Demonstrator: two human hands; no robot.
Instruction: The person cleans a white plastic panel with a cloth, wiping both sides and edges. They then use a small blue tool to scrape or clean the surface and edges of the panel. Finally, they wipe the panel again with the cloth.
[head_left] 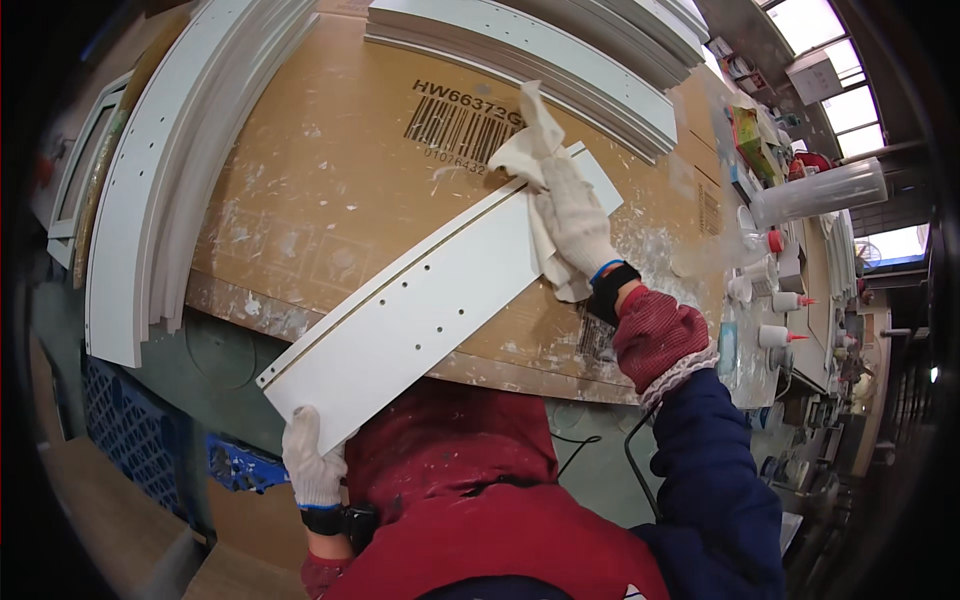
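A long white panel (400,310) with small drilled holes and a groove along its far edge lies slantwise, its near-left end reaching past the table edge. My left hand (313,460), in a white knitted glove, grips that end at its lower corner. Near the panel's far-right end, my right hand (577,215), also gloved, is closed on a cream cloth (541,125). The cloth drapes over the panel's surface and hangs past both of its long edges. Part of the cloth is hidden under the hand.
Cardboard (300,200) spotted with white paint covers the table. Stacked white panels stand at the left (170,170) and the back (520,45). Glue bottles (775,336) and a clear plastic cylinder (820,193) are at the right. A blue plastic crate (135,435) sits below left.
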